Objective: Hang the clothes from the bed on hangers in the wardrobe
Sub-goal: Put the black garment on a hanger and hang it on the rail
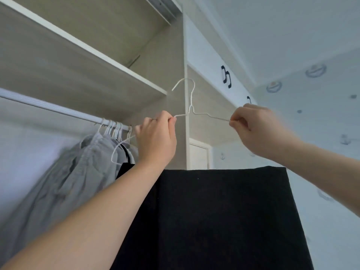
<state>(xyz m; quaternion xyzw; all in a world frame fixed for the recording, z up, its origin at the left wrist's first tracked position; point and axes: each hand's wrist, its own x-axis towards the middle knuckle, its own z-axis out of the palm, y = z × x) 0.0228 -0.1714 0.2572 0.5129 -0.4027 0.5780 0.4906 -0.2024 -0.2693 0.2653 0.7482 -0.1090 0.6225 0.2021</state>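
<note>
Before wardrobe (81, 61), raised left hand (155, 137) and right hand (253, 125) pinch hanger (191, 106) ends.

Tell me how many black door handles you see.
2: one black handle high on the white door; second handle just above the right hand, partly hidden.

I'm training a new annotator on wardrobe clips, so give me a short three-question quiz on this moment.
1. True or false: the hook of the white hanger that is held up is already over the rail.
2. Multiple choice: what colour is the cloth below the held hanger? A) black B) red C) yellow
3. Fill in: the left hand and the right hand each ____ one end of the hanger.
Key: 1 false, the hook is in the air, apart from the rail; 2 A; 3 pinch.
</note>
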